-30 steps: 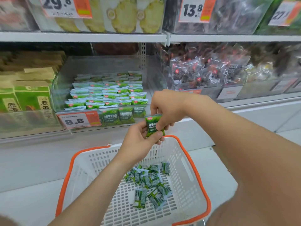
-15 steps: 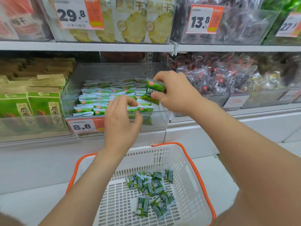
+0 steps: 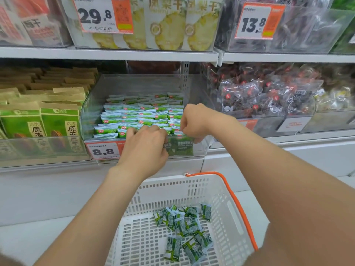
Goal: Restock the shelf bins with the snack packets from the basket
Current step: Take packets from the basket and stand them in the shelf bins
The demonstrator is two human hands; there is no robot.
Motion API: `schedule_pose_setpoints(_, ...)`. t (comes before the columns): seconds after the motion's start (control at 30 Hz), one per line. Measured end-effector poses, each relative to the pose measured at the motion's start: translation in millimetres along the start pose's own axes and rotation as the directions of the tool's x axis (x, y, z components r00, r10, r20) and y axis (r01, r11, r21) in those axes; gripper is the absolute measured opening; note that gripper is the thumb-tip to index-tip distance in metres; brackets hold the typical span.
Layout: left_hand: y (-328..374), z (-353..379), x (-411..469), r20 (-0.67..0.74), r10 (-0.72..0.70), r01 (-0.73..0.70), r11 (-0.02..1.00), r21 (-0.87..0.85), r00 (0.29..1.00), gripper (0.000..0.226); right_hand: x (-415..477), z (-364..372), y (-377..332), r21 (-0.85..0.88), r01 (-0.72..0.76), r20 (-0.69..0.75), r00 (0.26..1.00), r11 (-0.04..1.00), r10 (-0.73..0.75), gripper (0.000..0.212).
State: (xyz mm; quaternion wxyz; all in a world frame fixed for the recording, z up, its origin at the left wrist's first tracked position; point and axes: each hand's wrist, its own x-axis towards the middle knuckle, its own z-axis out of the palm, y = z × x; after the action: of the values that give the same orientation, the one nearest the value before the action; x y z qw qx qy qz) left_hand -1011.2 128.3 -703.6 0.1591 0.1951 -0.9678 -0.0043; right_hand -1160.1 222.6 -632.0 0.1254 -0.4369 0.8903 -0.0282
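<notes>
snack packets [image 3: 184,225]: small green pouches with white crimped ends, loose pile on the basket [image 3: 230,204] floor, right of centre. Some lie flat, some overlap. The near-left part of the floor is bare white grid.

The basket is white slotted plastic with an orange rim [image 3: 238,204], below and nearer than the shelf, between the two forearms.

The clear bin [image 3: 92,120] on the middle shelf holds stocked packets [image 3: 142,112] of the same green, standing on edge in tight rows from the front wall to the back.

right hand [image 3: 194,121]: at the bin's front right corner, fingers curled down and pinching the top of a front-row packet [image 3: 181,147], which shows through the clear front wall.
left hand [image 3: 144,148]: draped over the bin's front edge just left of it, knuckles up, fingertips down among the front row. Can't tell if it grips anything.

Edges: the bin's side walls rise well above the packet tops, with open room up to the upper shelf [image 3: 115,54]. 8.8 price tag [image 3: 102,150] on the front wall, left of the left hand.

Neighbours: the left bin holds green-and-kraft boxes [image 3: 57,121], the right bin clear bags of dark snacks [image 3: 259,98]. Pineapple packs [image 3: 167,29] sit on the shelf above.
</notes>
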Motion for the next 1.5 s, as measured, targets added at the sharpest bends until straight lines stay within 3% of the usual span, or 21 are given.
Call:
schedule_pose_setpoints(0.2,-5,-12,5,0.148,0.020,-0.022,1.000,0.008,0.989,0.022,12,-1,3,0.225,-0.081,0.156,0.987,0.971,0.046,0.012)
schedule_pose_setpoints(0.3,-5,-23,8,0.127,0.063,-0.058,0.998,-0.040,0.990,0.031,4,-10,-1,0.294,-0.193,0.180,0.973,0.936,0.144,0.047)
schedule_pose_setpoints(0.43,-14,-35,20,0.100,0.045,-0.030,0.989,-0.142,0.994,0.068,1,-20,-6,0.300,-0.222,0.161,0.970,0.928,0.180,0.081)
schedule_pose_setpoints(0.5,-24,-35,32,0.237,0.027,0.001,0.993,-0.115,0.971,0.094,4,-14,-12,0.348,-0.202,0.189,0.971,0.915,0.143,0.071)
schedule_pose_setpoints(0.63,-49,-31,51,0.568,-0.033,0.002,0.998,0.055,0.822,0.133,11,2,-31,0.241,-0.141,0.188,0.977,0.960,0.096,0.031)
schedule_pose_setpoints(0.73,-61,-29,52,0.658,-0.036,-0.016,0.997,0.073,0.752,0.131,20,6,-31,0.293,-0.183,0.242,0.964,0.938,0.112,0.006)
schedule_pose_setpoints(0.83,-65,-27,52,0.679,-0.030,0.005,0.999,0.039,0.734,0.128,34,4,-25,0.524,-0.261,0.203,0.963,0.811,0.179,0.009)
schedule_pose_setpoints(0.93,-63,-31,55,0.691,-0.036,0.061,0.998,-0.011,0.722,0.134,53,5,-23,0.597,-0.264,0.028,0.951,0.757,0.309,0.052)
schedule_pose_setpoints(1.0,-62,-33,61,0.664,-0.017,0.091,0.993,-0.077,0.748,0.131,65,7,-24,0.588,-0.282,0.039,0.946,0.758,0.322,0.086)
schedule_pose_setpoints(1.03,-63,-33,64,0.647,-0.010,0.100,0.990,-0.103,0.763,0.122,70,9,-26,0.578,-0.288,0.058,0.948,0.763,0.314,0.091)
schedule_pose_setpoints(1.1,-68,-28,70,0.587,-0.022,0.104,0.989,-0.106,0.809,0.098,82,11,-28,0.533,-0.286,0.059,0.951,0.796,0.303,0.084)
schedule_pose_setpoints(1.17,-78,-20,75,0.558,-0.064,0.107,0.993,-0.044,0.827,0.089,92,13,-32,0.528,-0.277,0.026,0.950,0.803,0.310,0.077)
schedule_pose_setpoints(1.3,-97,-8,83,0.684,-0.117,0.110,0.992,0.054,0.720,0.100,115,24,-40,0.519,-0.335,0.046,0.930,0.787,0.365,0.077)
schedule_pose_setpoints(1.5,-98,-7,92,0.731,-0.128,0.093,0.992,0.088,0.671,0.097,126,23,-42,0.535,-0.331,0.140,0.942,0.777,0.305,0.084)
